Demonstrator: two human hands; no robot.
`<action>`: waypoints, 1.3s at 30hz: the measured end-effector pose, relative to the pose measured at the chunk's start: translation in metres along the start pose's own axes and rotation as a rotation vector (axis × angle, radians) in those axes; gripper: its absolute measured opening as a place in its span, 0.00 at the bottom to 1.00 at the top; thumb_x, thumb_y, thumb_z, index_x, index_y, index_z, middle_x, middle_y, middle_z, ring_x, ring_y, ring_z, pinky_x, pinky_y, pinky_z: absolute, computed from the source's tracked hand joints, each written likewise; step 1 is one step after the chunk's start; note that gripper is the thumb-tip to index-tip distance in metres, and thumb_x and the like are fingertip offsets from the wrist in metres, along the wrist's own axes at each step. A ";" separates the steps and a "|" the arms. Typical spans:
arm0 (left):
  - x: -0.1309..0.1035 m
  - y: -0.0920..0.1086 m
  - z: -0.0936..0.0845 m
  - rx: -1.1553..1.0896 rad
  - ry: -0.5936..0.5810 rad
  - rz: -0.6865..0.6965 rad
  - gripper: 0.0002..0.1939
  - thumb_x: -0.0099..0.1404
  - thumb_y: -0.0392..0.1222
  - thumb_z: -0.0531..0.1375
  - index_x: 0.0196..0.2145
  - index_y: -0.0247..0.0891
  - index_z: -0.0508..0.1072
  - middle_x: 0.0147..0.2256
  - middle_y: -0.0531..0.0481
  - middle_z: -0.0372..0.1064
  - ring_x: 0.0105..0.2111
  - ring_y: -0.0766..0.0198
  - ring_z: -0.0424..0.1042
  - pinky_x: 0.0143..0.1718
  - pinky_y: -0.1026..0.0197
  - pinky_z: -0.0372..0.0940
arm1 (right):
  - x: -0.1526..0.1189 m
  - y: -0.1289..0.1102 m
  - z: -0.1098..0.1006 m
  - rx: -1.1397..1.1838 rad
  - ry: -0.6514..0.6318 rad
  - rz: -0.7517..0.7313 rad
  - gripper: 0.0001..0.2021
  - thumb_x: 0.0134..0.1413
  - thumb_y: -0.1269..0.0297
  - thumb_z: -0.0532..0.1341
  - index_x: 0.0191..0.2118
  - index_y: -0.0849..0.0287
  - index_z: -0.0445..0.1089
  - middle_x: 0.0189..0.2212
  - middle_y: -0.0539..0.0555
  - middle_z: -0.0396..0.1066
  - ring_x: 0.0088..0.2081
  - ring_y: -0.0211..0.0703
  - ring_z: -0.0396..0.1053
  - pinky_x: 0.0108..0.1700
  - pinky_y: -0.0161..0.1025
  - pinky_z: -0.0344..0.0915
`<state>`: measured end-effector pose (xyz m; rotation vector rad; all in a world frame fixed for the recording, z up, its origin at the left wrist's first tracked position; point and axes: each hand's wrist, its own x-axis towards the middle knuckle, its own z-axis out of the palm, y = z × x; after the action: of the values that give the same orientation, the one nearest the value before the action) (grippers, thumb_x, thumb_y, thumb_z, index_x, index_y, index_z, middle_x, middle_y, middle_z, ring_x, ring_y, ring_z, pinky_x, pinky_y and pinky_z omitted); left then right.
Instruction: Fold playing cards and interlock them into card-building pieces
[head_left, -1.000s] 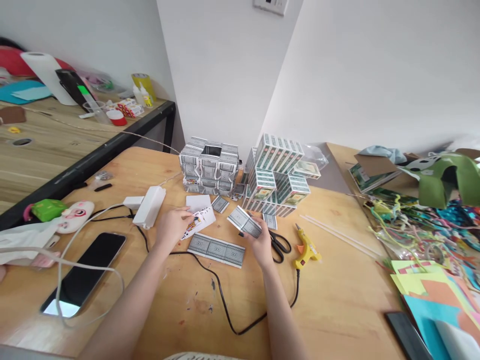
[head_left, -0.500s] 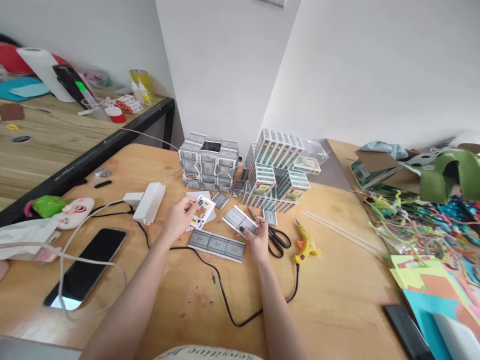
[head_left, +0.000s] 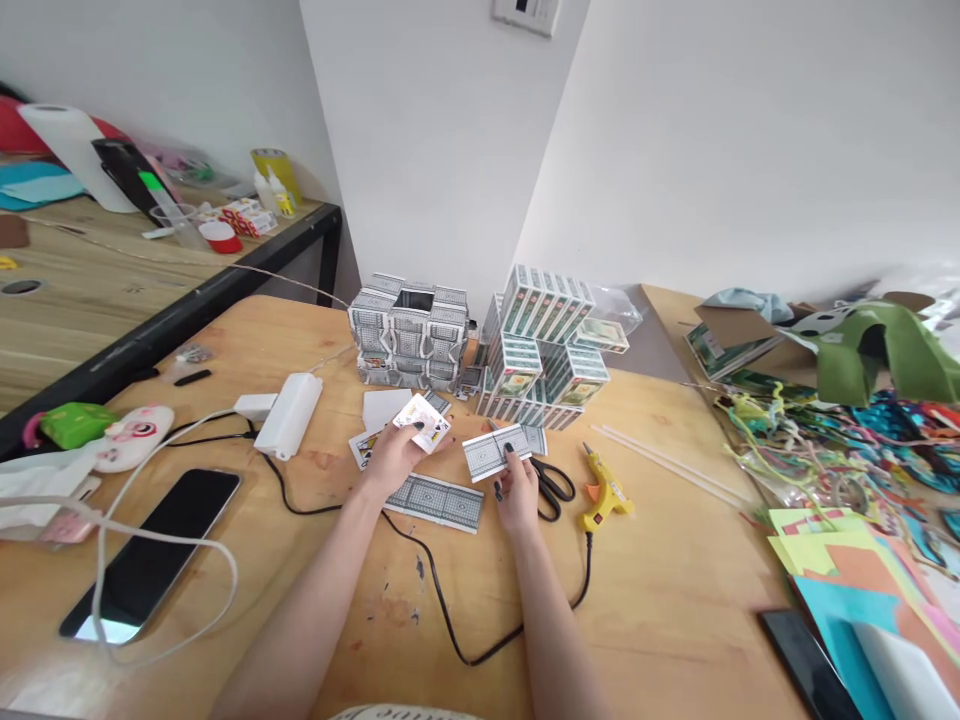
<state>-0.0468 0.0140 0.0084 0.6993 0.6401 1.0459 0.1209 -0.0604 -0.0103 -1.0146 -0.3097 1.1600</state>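
Note:
My left hand (head_left: 395, 460) pinches a face-up playing card (head_left: 422, 420) above other cards on the table. In my right hand (head_left: 519, 490) is a strip of joined playing cards (head_left: 487, 454), patterned backs up, gripped between thumb and fingers. A longer strip of cards (head_left: 439, 503) lies flat below and between my hands. Black-handled scissors (head_left: 553, 490) rest just right of my right hand, their blades mostly hidden by the strip. Behind stands a boxy structure made of cards (head_left: 409, 335). Stacked card boxes (head_left: 517, 370) stand to its right.
A yellow glue gun (head_left: 606, 490) lies at the right, its black cable looping across the table in front. White sticks (head_left: 667, 460), coloured paper (head_left: 847, 580) and craft scraps fill the right side. A phone (head_left: 154, 555), white cable and power adapter (head_left: 289, 415) are at left.
My left hand has moved right with its card, now tilted and nearer the strip. The strip in my right hand has turned more level. The camera view has shifted slightly.

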 end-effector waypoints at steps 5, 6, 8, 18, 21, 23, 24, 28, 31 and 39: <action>-0.004 -0.001 -0.005 0.055 0.033 -0.043 0.13 0.53 0.39 0.57 0.38 0.34 0.67 0.34 0.47 0.70 0.34 0.59 0.71 0.29 0.59 0.66 | -0.001 0.001 0.003 0.000 -0.016 -0.007 0.13 0.41 0.57 0.63 0.31 0.57 0.61 0.16 0.42 0.65 0.11 0.31 0.58 0.10 0.29 0.50; -0.003 -0.002 -0.007 0.074 0.055 -0.041 0.12 0.52 0.40 0.58 0.35 0.34 0.67 0.31 0.49 0.69 0.31 0.62 0.70 0.25 0.63 0.65 | -0.002 0.001 0.003 0.005 -0.019 -0.003 0.13 0.42 0.56 0.63 0.31 0.57 0.61 0.16 0.42 0.65 0.11 0.32 0.59 0.10 0.29 0.50; -0.002 -0.003 -0.010 0.116 0.046 -0.036 0.11 0.50 0.41 0.62 0.30 0.35 0.65 0.26 0.54 0.64 0.24 0.69 0.66 0.20 0.68 0.60 | -0.002 0.000 0.003 0.006 -0.028 0.005 0.13 0.44 0.54 0.61 0.31 0.57 0.60 0.17 0.43 0.66 0.10 0.33 0.59 0.09 0.29 0.50; -0.006 -0.001 -0.003 0.365 -0.112 -0.116 0.25 0.49 0.38 0.63 0.46 0.40 0.63 0.35 0.51 0.67 0.27 0.68 0.67 0.24 0.69 0.60 | -0.002 0.002 0.004 -0.010 -0.031 -0.057 0.16 0.40 0.58 0.66 0.32 0.56 0.59 0.20 0.43 0.68 0.14 0.33 0.65 0.14 0.29 0.60; -0.002 -0.005 -0.007 0.392 -0.039 -0.089 0.19 0.49 0.40 0.63 0.41 0.37 0.68 0.30 0.52 0.68 0.28 0.66 0.67 0.26 0.67 0.61 | -0.002 0.001 0.003 -0.008 -0.048 -0.051 0.15 0.40 0.58 0.66 0.31 0.58 0.61 0.20 0.45 0.70 0.16 0.34 0.67 0.17 0.30 0.63; 0.001 -0.008 -0.011 0.400 0.045 -0.063 0.15 0.50 0.42 0.63 0.36 0.35 0.70 0.26 0.53 0.66 0.25 0.66 0.66 0.23 0.67 0.59 | -0.002 0.000 0.003 -0.001 -0.060 -0.027 0.15 0.40 0.58 0.66 0.29 0.59 0.62 0.19 0.46 0.70 0.17 0.35 0.68 0.18 0.30 0.64; 0.002 -0.010 -0.013 0.388 0.076 -0.047 0.14 0.50 0.43 0.62 0.35 0.35 0.70 0.26 0.54 0.66 0.24 0.67 0.65 0.21 0.67 0.59 | -0.002 0.000 0.002 0.001 -0.061 -0.016 0.14 0.39 0.59 0.66 0.28 0.60 0.62 0.19 0.47 0.70 0.18 0.35 0.68 0.19 0.30 0.64; 0.003 -0.012 -0.017 0.332 0.116 -0.011 0.14 0.49 0.43 0.62 0.35 0.37 0.71 0.25 0.55 0.66 0.22 0.66 0.65 0.21 0.65 0.60 | -0.001 -0.001 0.002 0.011 -0.036 -0.004 0.14 0.38 0.58 0.67 0.28 0.59 0.63 0.18 0.46 0.69 0.18 0.35 0.68 0.20 0.31 0.64; 0.002 -0.011 -0.017 0.355 0.131 -0.004 0.14 0.48 0.43 0.62 0.34 0.37 0.72 0.23 0.55 0.66 0.21 0.65 0.64 0.21 0.64 0.60 | 0.000 -0.001 0.003 0.007 0.001 -0.009 0.14 0.38 0.58 0.67 0.28 0.59 0.64 0.18 0.46 0.68 0.18 0.34 0.67 0.20 0.30 0.64; 0.001 -0.009 -0.016 0.434 0.098 0.016 0.12 0.50 0.44 0.62 0.33 0.37 0.72 0.23 0.55 0.67 0.22 0.65 0.64 0.22 0.65 0.60 | -0.001 -0.003 0.005 0.022 0.000 -0.010 0.15 0.38 0.57 0.67 0.29 0.59 0.64 0.19 0.46 0.69 0.18 0.34 0.67 0.20 0.30 0.64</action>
<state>-0.0539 0.0150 -0.0088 1.0337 0.9630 0.9684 0.1189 -0.0595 -0.0052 -0.9924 -0.3016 1.1520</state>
